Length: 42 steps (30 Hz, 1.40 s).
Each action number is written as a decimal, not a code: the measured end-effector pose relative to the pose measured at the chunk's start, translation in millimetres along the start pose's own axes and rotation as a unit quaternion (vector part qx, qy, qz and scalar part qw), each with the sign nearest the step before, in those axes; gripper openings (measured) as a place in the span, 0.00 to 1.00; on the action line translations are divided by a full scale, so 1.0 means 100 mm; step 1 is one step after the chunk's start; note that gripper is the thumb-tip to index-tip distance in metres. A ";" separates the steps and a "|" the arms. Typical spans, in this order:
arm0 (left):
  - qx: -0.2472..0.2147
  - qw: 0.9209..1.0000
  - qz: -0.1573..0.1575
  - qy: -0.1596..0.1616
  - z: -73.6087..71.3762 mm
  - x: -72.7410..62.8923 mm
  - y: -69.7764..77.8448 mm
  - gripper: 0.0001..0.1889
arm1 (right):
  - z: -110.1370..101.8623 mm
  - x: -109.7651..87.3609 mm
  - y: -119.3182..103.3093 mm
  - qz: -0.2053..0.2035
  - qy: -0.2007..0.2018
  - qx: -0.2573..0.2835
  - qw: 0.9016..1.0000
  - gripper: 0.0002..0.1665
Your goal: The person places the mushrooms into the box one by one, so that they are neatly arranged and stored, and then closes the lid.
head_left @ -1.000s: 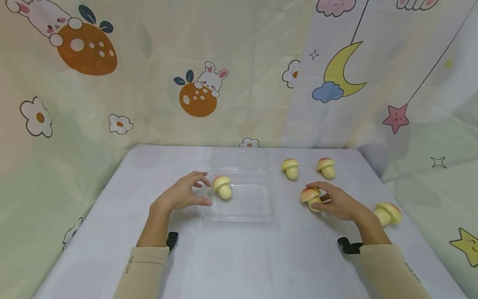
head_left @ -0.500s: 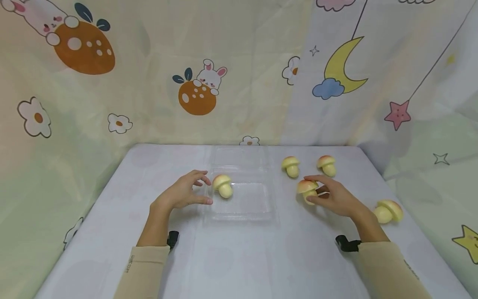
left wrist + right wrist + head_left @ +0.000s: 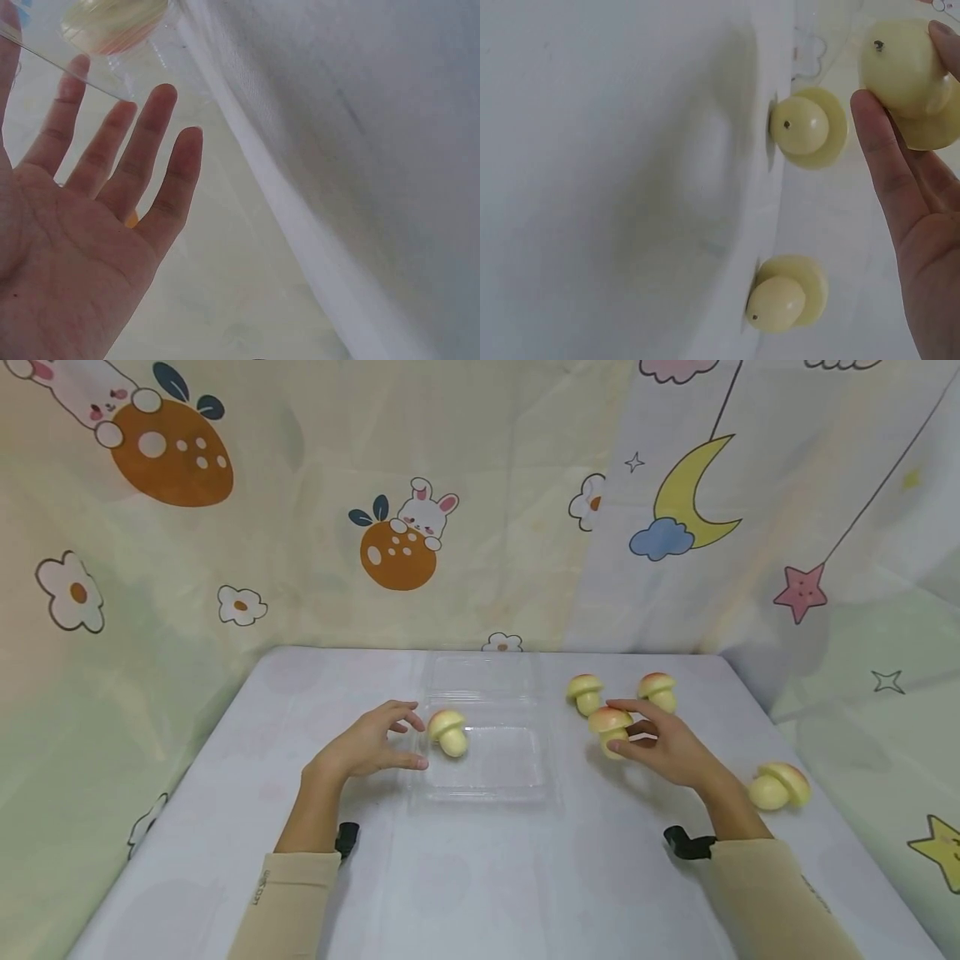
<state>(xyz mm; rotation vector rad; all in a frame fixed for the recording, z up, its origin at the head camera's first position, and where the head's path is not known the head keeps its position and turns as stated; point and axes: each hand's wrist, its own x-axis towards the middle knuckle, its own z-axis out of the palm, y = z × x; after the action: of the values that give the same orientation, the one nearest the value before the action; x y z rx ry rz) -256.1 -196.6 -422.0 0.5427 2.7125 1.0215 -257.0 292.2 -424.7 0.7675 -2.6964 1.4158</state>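
Observation:
My right hand [image 3: 671, 747] pinches a toy mushroom [image 3: 609, 727], pale yellow with a reddish cap, between thumb and fingers. It hangs above the table, stem down; in the right wrist view its rounded stem [image 3: 900, 64] faces the camera. At the left side of a clear plastic box [image 3: 491, 795], my left hand [image 3: 375, 745] holds its thumb and fingers apart. The left wrist view shows those fingers nearly straight by the clear edge; whether they touch it I cannot tell. Another toy mushroom [image 3: 448, 732] lies in the left part of the box.
Two mushrooms stand at the back right, one left [image 3: 584, 693] and one right [image 3: 657, 692]. Another mushroom [image 3: 780, 786] lies on its side beyond my right wrist. The box's clear lid [image 3: 483, 677] is folded back toward the patterned curtain [image 3: 510, 527].
The right hand has lifted its mushroom off the table and carried it a little to the left and away from me. My left hand has stayed in place beside the box.

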 end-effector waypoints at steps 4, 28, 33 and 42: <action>0.001 1.000 0.002 -0.001 -0.01 0.00 0.00 0.34 | 0.04 0.05 -0.04 0.003 0.013 0.006 1.000 0.36; -0.004 1.000 0.006 -0.003 -0.01 -0.01 0.02 0.34 | 0.23 0.38 -0.38 -0.045 -0.022 0.051 0.997 0.38; -0.004 1.000 0.013 -0.002 0.00 -0.01 0.00 0.35 | 0.28 0.43 -0.42 -0.044 -0.026 0.053 0.997 0.37; -0.005 1.000 0.012 0.002 0.00 0.00 -0.01 0.35 | 0.38 0.52 -0.40 -0.061 -0.037 0.074 0.995 0.37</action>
<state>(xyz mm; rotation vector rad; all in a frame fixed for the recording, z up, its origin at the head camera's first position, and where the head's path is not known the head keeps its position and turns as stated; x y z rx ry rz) -256.3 -197.5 -422.2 0.5726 2.7082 1.0423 -277.5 222.4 -404.6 0.9960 -2.5669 1.6014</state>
